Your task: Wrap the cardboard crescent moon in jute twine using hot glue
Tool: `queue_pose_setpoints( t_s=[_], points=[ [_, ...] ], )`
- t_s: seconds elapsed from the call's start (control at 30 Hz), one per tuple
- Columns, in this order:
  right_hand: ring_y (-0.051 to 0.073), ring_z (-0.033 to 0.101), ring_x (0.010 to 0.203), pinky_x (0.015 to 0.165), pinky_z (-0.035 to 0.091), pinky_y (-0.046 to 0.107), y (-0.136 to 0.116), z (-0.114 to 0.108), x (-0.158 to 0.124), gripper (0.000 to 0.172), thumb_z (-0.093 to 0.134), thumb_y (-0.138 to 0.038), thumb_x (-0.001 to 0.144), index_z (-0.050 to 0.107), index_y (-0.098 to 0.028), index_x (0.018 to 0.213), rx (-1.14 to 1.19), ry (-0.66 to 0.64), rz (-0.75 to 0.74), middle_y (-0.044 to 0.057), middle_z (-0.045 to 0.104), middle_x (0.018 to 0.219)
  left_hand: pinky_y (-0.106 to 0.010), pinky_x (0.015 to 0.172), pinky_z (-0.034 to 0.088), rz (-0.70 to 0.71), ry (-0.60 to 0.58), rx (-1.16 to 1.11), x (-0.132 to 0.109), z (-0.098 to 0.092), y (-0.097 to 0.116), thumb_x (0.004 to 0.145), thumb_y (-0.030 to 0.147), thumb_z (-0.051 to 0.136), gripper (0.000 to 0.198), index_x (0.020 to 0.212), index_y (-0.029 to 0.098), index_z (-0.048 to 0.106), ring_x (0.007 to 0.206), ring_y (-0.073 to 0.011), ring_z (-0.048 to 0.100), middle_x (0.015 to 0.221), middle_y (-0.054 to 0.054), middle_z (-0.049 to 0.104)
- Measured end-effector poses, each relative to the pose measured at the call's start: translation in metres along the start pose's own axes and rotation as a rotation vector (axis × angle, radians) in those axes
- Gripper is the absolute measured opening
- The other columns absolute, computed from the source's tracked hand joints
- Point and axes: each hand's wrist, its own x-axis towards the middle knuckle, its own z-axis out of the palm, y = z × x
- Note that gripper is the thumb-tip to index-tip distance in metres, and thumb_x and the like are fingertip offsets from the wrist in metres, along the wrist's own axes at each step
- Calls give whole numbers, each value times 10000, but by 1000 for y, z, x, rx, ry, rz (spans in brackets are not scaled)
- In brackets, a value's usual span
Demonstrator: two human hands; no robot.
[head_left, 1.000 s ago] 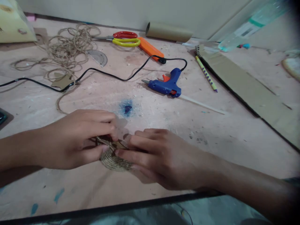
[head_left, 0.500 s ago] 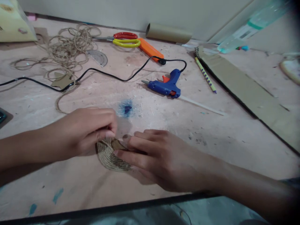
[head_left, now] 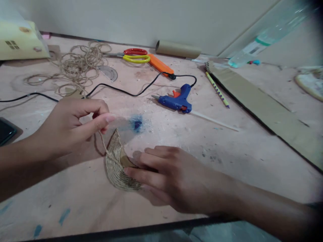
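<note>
Tabletop [head_left: 83, 201]: dark front edge runs just on the near side of the right hand [head_left: 133, 166]. Cardboard strip [head_left: 262, 104]: at right, a stretch of tabletop between it and that hand. Right hand: fingers bent, closed on the right part of the twine-wound crescent [head_left: 116, 169], which is near the front edge. Left hand [head_left: 83, 124]: thumb and forefinger pinched together, remaining fingers curled, holding the twine [head_left: 103, 143], just left of the crescent's upper tip. Bottle [head_left: 275, 37]: label too small to read. Yellow pack [head_left: 22, 47]: dark four-part mark.

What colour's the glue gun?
The glue gun is blue with an orange-red trigger, clearest in the head view.
</note>
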Motion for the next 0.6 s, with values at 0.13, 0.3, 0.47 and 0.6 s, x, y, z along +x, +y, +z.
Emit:
queue_pose_setpoints(
  t_s=[0.13,0.3,0.47,0.6],
  points=[
    [218,679,970,815,572,380,0,2,0,368,647,-216,1123,667,-148,1484,-5,-30,16,80,755,1137,-292,560,437,-82,88,-83,3,-4,-4,1083,380,706,303,813,244,723,629,-145,623,718,20,720],
    [227,682,989,837,573,381,0,2,-2,383,595,-226,1121,679,-152,1487,9,-29,13,98,753,1163,-303,583,438,-40,183,-46,15,-22,-3,1024,471,795,313,807,251,745,639,-142,631,712,32,728],
    [218,697,984,902,568,349,-1,5,-5,377,641,-220,1101,689,-180,1473,17,27,40,80,760,1154,-330,604,483,-6,119,-133,24,-46,3,1103,397,657,352,793,231,641,645,-139,628,705,44,659],
    [215,692,925,845,558,341,-1,7,-5,355,569,-288,1149,706,-181,1458,73,43,34,79,759,1100,-352,565,350,-37,237,176,33,-65,6,1160,471,505,570,642,235,466,545,-115,451,570,54,458]
  ],
)
